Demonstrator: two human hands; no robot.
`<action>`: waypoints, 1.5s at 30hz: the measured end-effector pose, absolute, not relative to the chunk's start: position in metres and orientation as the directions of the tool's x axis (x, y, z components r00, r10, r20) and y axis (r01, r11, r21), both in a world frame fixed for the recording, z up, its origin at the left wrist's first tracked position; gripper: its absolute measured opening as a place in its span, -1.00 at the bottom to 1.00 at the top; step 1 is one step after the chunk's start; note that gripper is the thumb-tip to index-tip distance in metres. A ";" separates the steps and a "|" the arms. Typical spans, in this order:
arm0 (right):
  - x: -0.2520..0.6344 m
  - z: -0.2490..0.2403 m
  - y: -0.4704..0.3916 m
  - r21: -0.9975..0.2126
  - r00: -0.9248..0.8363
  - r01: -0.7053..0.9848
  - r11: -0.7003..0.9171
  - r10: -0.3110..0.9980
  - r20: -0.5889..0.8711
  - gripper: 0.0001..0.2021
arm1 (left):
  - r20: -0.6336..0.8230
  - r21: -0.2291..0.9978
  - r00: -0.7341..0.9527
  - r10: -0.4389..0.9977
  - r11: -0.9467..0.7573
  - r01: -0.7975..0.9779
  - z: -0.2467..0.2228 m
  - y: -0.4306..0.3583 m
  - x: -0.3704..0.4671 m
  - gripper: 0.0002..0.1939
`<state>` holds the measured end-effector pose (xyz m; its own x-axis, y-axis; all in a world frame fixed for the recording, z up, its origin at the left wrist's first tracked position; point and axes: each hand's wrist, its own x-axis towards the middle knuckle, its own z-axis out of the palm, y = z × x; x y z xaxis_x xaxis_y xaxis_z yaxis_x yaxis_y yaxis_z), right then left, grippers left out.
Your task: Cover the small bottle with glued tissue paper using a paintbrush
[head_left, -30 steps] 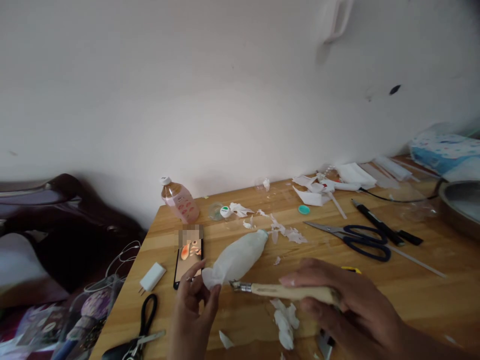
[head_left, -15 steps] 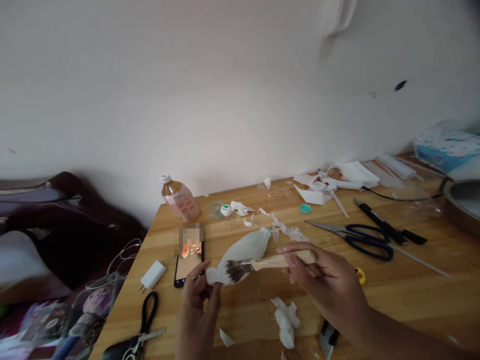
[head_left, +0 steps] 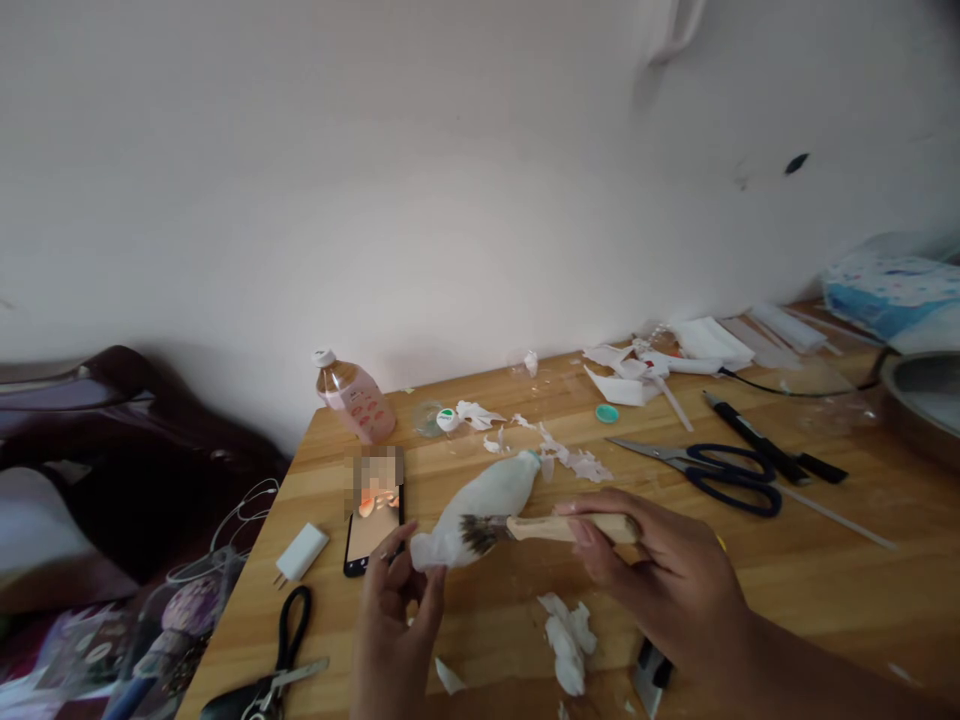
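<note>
A white, paper-covered bottle shape [head_left: 491, 495] lies tilted over the wooden table, its greenish tip pointing to the upper right. My left hand [head_left: 401, 600] pinches its narrow lower-left end between thumb and fingers. In my right hand [head_left: 660, 570] is the pale wooden handle of a brush [head_left: 551, 528], held from the right. The dark bristles rest against the white surface near the narrow end. Below the bottle shape lies a crumpled wad of white tissue [head_left: 568, 640].
A phone [head_left: 375, 530], a white charger [head_left: 302, 551] and a pink drink bottle [head_left: 360, 400] are at left. Scissors [head_left: 712, 470], a black pen [head_left: 754, 438] and a metal bowl [head_left: 919, 400] are at right. A cutter [head_left: 651, 675] lies near the right forearm. Paper scraps [head_left: 574, 457] lie behind.
The brush has shifted slightly to the right along the white surface, with my right hand. My left hand keeps its hold, and the whole view has shifted slightly.
</note>
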<state>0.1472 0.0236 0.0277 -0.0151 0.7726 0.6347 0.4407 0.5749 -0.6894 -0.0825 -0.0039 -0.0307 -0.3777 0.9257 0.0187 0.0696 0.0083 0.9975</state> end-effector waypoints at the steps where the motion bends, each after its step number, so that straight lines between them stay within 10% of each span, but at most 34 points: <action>1: 0.148 0.028 0.025 -0.686 -0.013 0.444 0.577 0.769 0.639 -0.91 | 0.023 0.997 -0.379 0.925 0.007 0.077 -0.033 -0.003 -0.083 -0.45; 29: 0.199 -0.001 0.090 -0.614 0.026 0.633 0.471 0.780 0.625 -0.86 | -0.106 0.994 -0.434 0.895 0.114 -0.008 -0.016 -0.001 -0.083 -0.41; 45: 0.165 0.037 0.049 -0.951 0.010 0.068 0.301 0.953 0.302 -0.76 | 0.485 0.754 -0.332 0.809 -0.194 0.627 -0.044 -0.023 -0.089 -0.73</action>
